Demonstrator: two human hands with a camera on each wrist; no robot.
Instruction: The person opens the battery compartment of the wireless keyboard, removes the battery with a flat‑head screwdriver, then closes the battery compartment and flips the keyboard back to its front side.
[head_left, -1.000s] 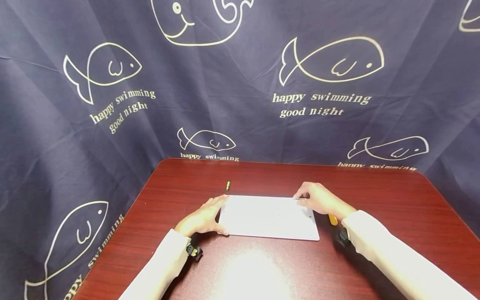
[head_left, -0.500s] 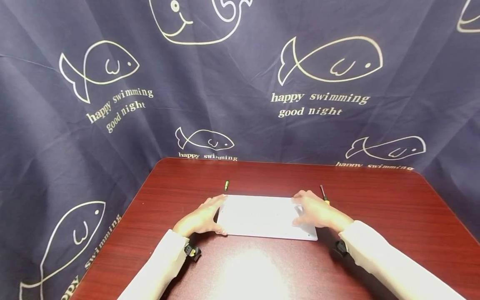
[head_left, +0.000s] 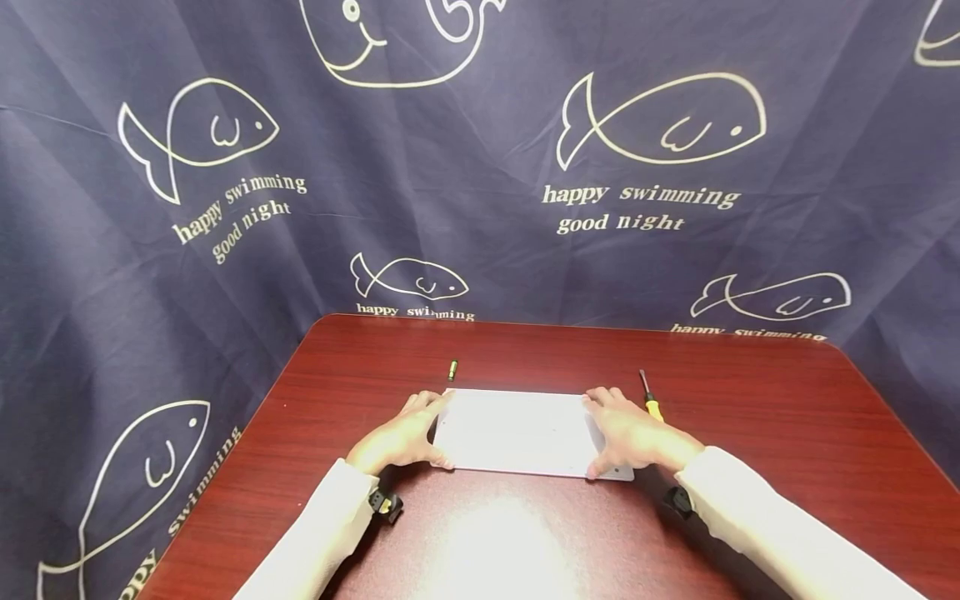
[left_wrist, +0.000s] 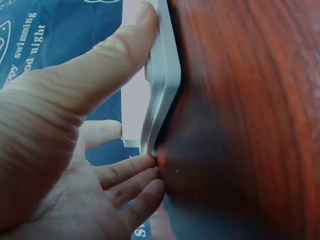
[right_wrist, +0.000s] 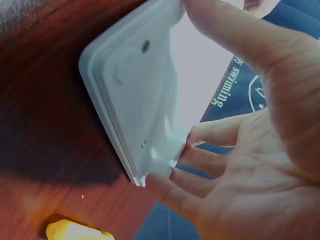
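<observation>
A flat white rectangular case [head_left: 517, 433] with rounded corners and small screws in its face lies on the table; its exact kind cannot be told. At its left end my left hand [head_left: 405, 429] holds it, thumb at the near edge and fingers at the far edge. My right hand [head_left: 633, 429] grips the right part the same way. In the right wrist view, screws [right_wrist: 145, 46] and a raised far ledge show on the case. The left wrist view shows my left thumb [left_wrist: 117, 50] pressed along its near edge.
A screwdriver [head_left: 650, 400] with a yellow handle lies beyond my right wrist, its handle partly hidden. Behind the case lies a small green cylinder [head_left: 453, 370], like a battery. The reddish table [head_left: 360, 350] ends at a printed blue curtain [head_left: 510, 250].
My right hand has moved from the case's far right edge to span it, its thumb now at the near edge. The screwdriver has come into view. My left hand has stayed put.
</observation>
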